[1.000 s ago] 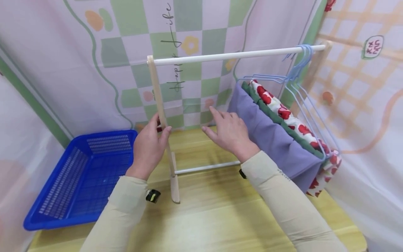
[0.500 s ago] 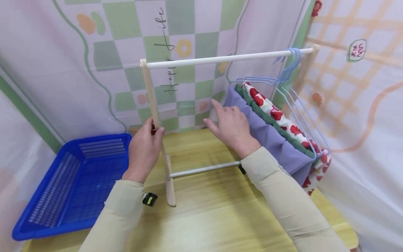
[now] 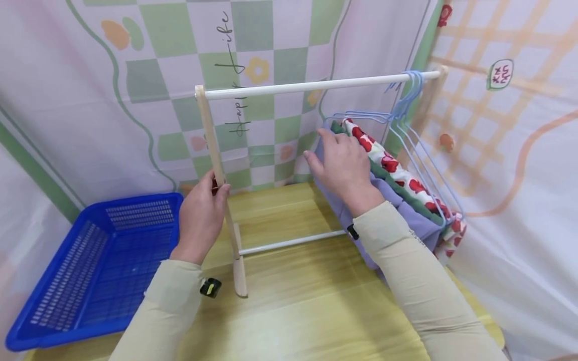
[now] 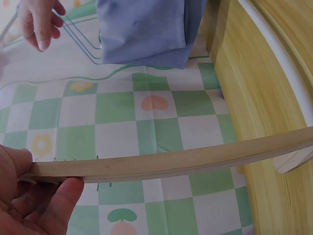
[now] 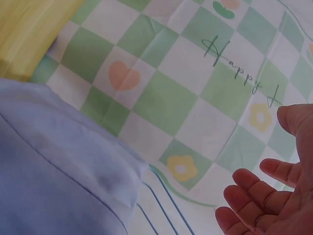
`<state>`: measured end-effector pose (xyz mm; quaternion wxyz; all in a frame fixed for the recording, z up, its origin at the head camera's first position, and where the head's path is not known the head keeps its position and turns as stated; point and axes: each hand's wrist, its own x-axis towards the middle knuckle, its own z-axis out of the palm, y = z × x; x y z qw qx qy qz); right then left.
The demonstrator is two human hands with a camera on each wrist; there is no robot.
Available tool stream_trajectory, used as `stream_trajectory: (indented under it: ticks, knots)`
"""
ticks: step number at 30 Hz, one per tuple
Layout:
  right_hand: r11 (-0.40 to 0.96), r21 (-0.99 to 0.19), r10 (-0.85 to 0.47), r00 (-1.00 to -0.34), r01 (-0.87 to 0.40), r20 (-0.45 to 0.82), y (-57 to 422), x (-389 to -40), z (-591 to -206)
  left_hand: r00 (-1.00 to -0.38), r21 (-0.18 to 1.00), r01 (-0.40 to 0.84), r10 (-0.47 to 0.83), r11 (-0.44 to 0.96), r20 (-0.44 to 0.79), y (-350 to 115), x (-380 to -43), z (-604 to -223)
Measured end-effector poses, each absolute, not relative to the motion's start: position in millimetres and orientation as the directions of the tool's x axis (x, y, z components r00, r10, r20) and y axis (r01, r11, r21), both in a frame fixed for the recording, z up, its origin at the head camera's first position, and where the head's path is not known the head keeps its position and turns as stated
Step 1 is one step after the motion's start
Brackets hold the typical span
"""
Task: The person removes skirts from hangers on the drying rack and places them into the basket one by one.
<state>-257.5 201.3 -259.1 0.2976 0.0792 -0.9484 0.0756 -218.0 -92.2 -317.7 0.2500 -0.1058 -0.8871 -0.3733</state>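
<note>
My left hand grips the wooden side post of a small clothes rack; in the left wrist view the thumb and fingers lie on either side of the post. My right hand overlaps the lavender garment in the head view. In the right wrist view the right hand's fingers are spread, holding nothing, apart from the lavender cloth. Behind the lavender one hang a dark green garment and a white one with red flowers, all on blue wire hangers.
The hangers hook over the right end of the rack's white top rail. A lower bar runs near the wooden table. At the left stands a blue plastic basket. Printed curtains surround the table.
My right hand has moved right, to the lavender garment's near side in the head view. My left hand keeps its grip on the post. The whole head view has shifted slightly.
</note>
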Motion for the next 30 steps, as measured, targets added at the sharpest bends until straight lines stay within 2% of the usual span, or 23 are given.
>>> stream_trajectory:
  ticks: [6,18,30]
  knots:
    - [0.976,-0.084,-0.09,-0.723,-0.2,0.684,209.7,-259.6,-254.9,-0.847,0.599,0.375,-0.001,0.708,0.532,-92.5,-217.0,-318.4]
    - [0.979,-0.154,0.045,-0.597,-0.132,0.801,226.3,-255.1,-244.6,-0.831,0.579,0.39,0.003,0.716,0.556,-89.8,-216.4,-318.6]
    - [0.951,-0.305,0.259,-0.68,0.055,0.686,239.9,-245.2,-230.7,-0.838,0.572,0.372,-0.002,0.731,0.546,-89.1,-216.5,-318.5]
